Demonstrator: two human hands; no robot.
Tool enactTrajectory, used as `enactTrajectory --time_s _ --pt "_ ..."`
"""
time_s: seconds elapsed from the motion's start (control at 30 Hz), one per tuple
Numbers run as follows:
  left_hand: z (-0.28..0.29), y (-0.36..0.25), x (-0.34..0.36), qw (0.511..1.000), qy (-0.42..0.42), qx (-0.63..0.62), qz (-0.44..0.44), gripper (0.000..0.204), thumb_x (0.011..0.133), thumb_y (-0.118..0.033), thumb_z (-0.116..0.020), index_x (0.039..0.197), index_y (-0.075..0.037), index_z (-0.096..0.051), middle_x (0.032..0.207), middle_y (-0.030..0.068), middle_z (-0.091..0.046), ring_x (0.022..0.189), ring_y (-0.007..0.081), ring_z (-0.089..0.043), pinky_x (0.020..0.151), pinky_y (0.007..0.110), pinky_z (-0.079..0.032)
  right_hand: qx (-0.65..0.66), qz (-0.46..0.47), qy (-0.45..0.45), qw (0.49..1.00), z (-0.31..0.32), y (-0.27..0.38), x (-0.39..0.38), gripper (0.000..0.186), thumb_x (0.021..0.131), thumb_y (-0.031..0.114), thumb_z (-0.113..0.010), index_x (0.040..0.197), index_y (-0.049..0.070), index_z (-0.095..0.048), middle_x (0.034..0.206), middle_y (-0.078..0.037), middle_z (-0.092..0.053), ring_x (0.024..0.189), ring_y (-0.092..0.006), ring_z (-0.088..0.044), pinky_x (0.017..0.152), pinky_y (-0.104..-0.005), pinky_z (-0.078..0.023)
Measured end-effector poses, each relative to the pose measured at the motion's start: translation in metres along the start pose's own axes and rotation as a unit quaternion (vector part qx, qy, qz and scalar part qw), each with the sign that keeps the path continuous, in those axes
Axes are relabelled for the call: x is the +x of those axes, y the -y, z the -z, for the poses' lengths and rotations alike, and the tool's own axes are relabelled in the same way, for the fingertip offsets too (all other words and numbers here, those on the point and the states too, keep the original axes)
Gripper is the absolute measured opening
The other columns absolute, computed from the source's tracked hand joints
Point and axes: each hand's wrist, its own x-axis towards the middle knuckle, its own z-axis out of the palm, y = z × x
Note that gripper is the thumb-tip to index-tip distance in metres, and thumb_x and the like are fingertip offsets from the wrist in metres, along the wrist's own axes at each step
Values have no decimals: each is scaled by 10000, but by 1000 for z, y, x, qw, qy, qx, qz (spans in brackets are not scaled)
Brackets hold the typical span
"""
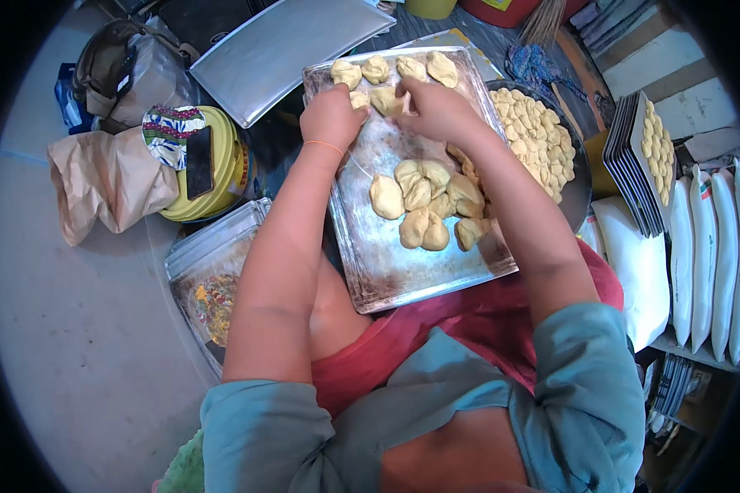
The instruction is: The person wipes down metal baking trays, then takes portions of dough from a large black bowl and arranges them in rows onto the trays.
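Observation:
A worn metal baking tray (386,263) rests on my lap. Several pale dough pieces (423,205) lie heaped in its middle, and a row of shaped dough pieces (395,70) sits along its far edge. My left hand (330,115) and my right hand (440,107) meet at the far end of the tray, both closed around a dough piece (384,100) just below that row. An orange band circles my left wrist.
A dark round pan (580,189) full of small dough pieces sits right of the tray. A stack of trays (633,164) stands further right. Another metal tray (279,49) lies beyond; a yellow bucket (234,177) with a phone, a paper bag (107,185) and a lidded container (210,271) are left.

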Motion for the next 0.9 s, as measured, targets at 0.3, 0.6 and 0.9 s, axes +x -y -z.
enactTrajectory --time_s 0.3,0.6,0.9 --pt "-26 -19 -3 972 -53 22 -228 296 795 -244 -672 1078 -157 -688 1122 59 -623 1137 273 -522 968 477 -315 376 -12 100 921 -7 -68 -9 286 697 123 -690 964 24 -679 735 -49 -638 726 -115 -591 686 -289 -484" --pt "-31 -28 -3 948 -86 -27 -304 326 799 -205 -668 1120 -148 -659 1168 44 -621 1199 239 -504 1018 486 -273 94 -7 -88 992 10 -44 -27 297 728 216 -764 953 41 -679 864 -123 -685 824 -309 -657 772 -368 -510" --pt "-61 -59 -2 944 -144 9 -298 186 788 -271 -694 869 -118 -628 908 50 -649 1053 237 -559 975 476 -300 297 12 3 955 16 -81 -31 193 733 113 -715 878 12 -637 751 -75 -641 674 -153 -595 633 -306 -481"
